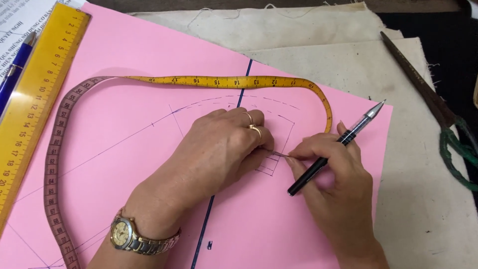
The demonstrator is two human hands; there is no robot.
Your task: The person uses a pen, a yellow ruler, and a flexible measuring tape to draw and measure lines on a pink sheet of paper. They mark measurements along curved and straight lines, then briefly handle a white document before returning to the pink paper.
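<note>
Pink pattern paper [149, 65] over cream cloth [428, 199]. The tape measure [209, 80] arcs from the paper's lower left corner toward its right edge. Our left hand [219, 149] and right hand [333, 169] pinch its metal tip [279, 154] together; the right also holds a pen [338, 144]. We should keep the tip pressed flat on the drawn line.

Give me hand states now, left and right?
Left hand: fingers curled, pinching one end of the yellow measuring tape against the pink paper sheet.
Right hand: closed on a black-and-silver ballpoint pen, fingertips meeting the left hand's.
</note>
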